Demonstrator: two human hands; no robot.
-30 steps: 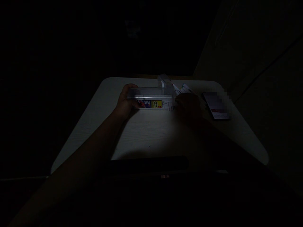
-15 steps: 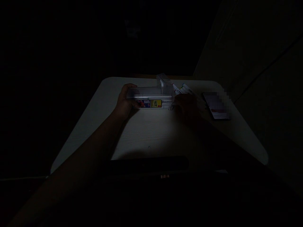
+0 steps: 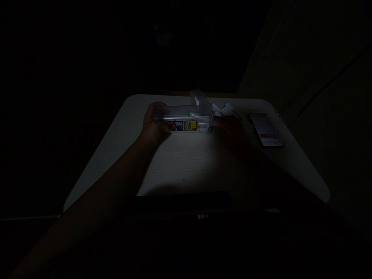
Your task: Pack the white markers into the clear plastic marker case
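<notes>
A clear plastic marker case [image 3: 174,112] lies on its side, with a colourful label facing me and its lid open at the right end. My left hand [image 3: 152,126] is wrapped round the closed left end. Through the clear wall, a white marker with a green tip [image 3: 196,114] shows near the open end. My right hand [image 3: 232,130] is at that opening, its fingers closed at the marker's outer end; deep shadow hides part of the grip. Several loose white markers [image 3: 217,109] lie just behind my right hand.
A phone [image 3: 267,131] with a lit screen, partly pixelated, lies at the right of the white table [image 3: 180,162]. The table's rounded far edge is just behind the case. A dark bar shape runs along the near side. Surroundings are very dark.
The green-tipped marker now shows inside the open end of the case, where it was not visible before. The case has shifted slightly left, and my right hand remains by the opening.
</notes>
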